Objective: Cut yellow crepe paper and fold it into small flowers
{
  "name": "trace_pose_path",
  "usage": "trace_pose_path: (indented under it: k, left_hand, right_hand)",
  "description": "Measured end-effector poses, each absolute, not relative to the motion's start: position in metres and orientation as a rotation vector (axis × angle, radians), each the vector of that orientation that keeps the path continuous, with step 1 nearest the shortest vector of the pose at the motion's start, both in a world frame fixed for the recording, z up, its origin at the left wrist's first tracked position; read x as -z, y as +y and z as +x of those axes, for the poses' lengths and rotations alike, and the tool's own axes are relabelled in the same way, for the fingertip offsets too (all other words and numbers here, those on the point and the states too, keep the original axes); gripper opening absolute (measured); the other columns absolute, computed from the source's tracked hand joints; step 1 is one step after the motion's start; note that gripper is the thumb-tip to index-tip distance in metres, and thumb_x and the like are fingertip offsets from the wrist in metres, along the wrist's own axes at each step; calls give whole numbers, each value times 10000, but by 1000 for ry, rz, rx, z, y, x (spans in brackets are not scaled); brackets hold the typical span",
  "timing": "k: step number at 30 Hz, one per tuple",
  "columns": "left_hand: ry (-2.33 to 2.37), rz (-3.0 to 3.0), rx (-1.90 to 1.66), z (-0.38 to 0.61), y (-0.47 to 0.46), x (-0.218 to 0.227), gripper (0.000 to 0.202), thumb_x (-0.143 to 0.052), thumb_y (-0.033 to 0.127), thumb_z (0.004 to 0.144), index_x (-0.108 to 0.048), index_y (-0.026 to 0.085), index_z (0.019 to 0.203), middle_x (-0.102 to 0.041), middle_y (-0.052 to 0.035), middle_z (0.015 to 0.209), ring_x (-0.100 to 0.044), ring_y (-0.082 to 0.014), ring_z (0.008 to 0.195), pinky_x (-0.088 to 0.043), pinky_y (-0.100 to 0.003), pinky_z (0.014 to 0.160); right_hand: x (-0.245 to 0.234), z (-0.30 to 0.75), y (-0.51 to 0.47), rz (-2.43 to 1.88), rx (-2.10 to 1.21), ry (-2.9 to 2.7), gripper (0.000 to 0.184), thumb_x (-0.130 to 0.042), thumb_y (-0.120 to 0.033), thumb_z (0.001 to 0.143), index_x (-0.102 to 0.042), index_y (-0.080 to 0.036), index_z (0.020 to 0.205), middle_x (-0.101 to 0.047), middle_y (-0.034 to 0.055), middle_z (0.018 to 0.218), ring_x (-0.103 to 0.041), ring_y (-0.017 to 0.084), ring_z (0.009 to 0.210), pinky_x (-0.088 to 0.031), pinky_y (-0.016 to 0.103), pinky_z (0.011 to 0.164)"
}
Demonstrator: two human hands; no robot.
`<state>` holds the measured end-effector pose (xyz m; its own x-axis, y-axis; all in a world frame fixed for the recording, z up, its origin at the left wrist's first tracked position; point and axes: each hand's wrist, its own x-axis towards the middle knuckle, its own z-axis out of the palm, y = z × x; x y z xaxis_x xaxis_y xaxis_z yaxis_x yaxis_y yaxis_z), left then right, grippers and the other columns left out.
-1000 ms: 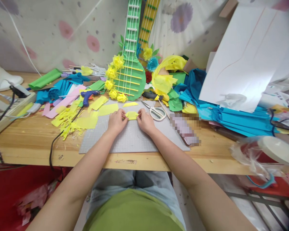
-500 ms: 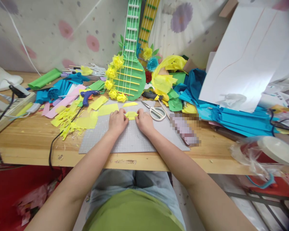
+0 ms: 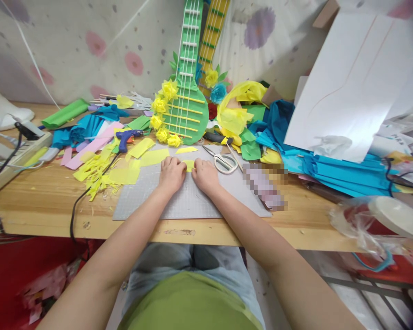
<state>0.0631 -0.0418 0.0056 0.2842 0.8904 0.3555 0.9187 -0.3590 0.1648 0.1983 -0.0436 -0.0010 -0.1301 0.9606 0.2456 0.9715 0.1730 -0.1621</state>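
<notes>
My left hand [image 3: 172,174] and my right hand [image 3: 205,176] rest close together on the grey cutting mat [image 3: 189,201]. Both pinch a small folded piece of yellow paper [image 3: 189,165], which is mostly hidden between the fingers. Scissors [image 3: 221,160] lie just right of my right hand. More yellow paper pieces [image 3: 153,156] lie on the mat to the left. A green paper guitar [image 3: 187,96] with yellow paper flowers leans against the wall behind.
A blue glue gun [image 3: 125,136] and its black cord lie at the left among yellow scraps [image 3: 95,173]. Blue and green crepe paper [image 3: 316,165] piles up at the right under a white sheet [image 3: 351,87]. A power strip [image 3: 17,151] sits at the far left.
My hands have drawn closer together, and the yellow paper between them is folded smaller, with less of it showing.
</notes>
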Motion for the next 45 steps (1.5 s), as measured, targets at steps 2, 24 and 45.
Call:
trace_pose_path:
  k: [2, 24, 45]
  left_hand:
    - [-1732, -2455, 641, 63, -42, -5, 161, -488, 251, 780, -645, 216, 795, -550, -92, 925, -403, -262, 966, -309, -405, 824]
    - [-2029, -2455, 781, 57, -36, -5, 243, -589, 208, 717, -556, 253, 954, -560, -46, 932, -425, -242, 980, -327, -364, 836]
    - [-2357, -2486, 865, 52, -8, -12, 287, -440, 302, 800, -600, 218, 1023, -653, -37, 968, -558, -182, 896, -375, -319, 827]
  right_hand:
    - [1, 198, -44, -1835, 54, -2160, 194, -461, -302, 841, -498, -153, 960, -597, 95, 885, -490, 219, 884, -341, 295, 701]
    - [1, 200, -46, -1859, -97, -2073, 210, -318, -141, 850, -472, -174, 990, -590, 73, 950, -532, 190, 825, -355, 283, 654]
    - [-1, 205, -45, -1861, -298, -1970, 234, -330, -160, 815, -470, -200, 998, -639, 48, 889, -565, 179, 754, -346, 266, 629]
